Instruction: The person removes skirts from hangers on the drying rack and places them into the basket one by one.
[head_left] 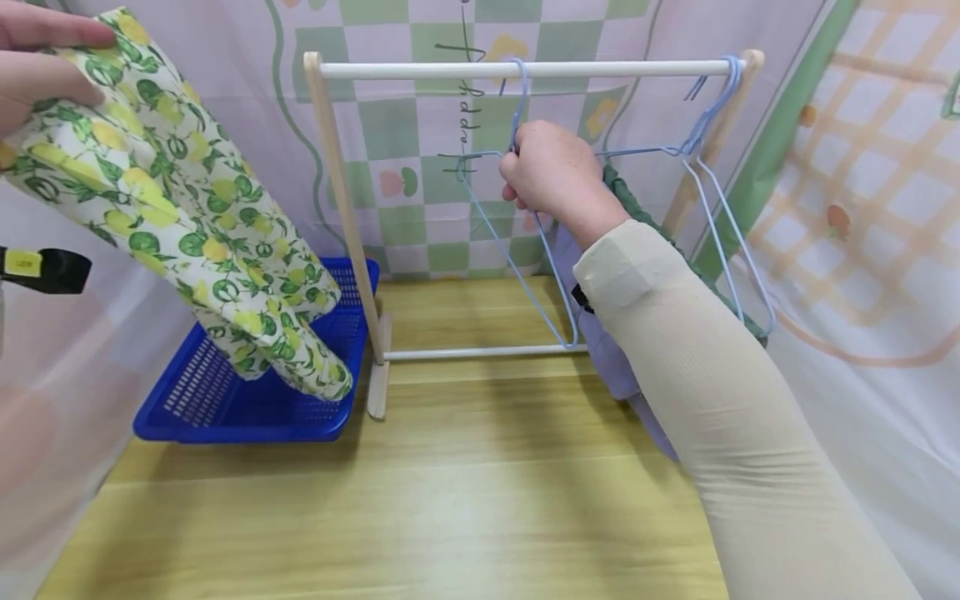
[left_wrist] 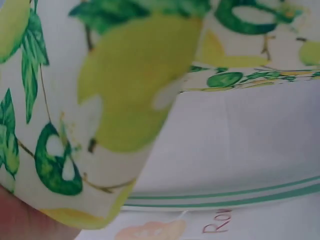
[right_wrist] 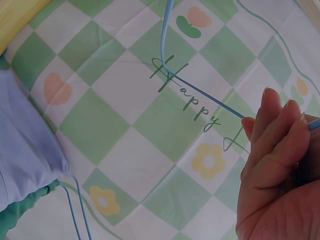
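Observation:
At the upper left of the head view, my left hand (head_left: 45,71) holds up a white garment (head_left: 217,212) printed with yellow lemons and green leaves. Its two tube-like lower ends hang into the blue basket (head_left: 247,433). The same print (left_wrist: 135,85) fills much of the left wrist view, where only a bit of the hand shows. My right hand (head_left: 555,171) grips a light blue wire hanger (head_left: 525,93) just below its hook, which is over the white rail (head_left: 420,71). In the right wrist view, the hanger's wire (right_wrist: 208,96) runs into the curled fingers.
More blue hangers (head_left: 701,125) hang at the rack's right end, with a lavender garment (head_left: 607,350) and a dark green one (head_left: 622,193), partly behind my right arm. The rack's wooden left post (head_left: 341,179) stands beside the basket on the wood-grain table (head_left: 450,500). Printed curtains surround it.

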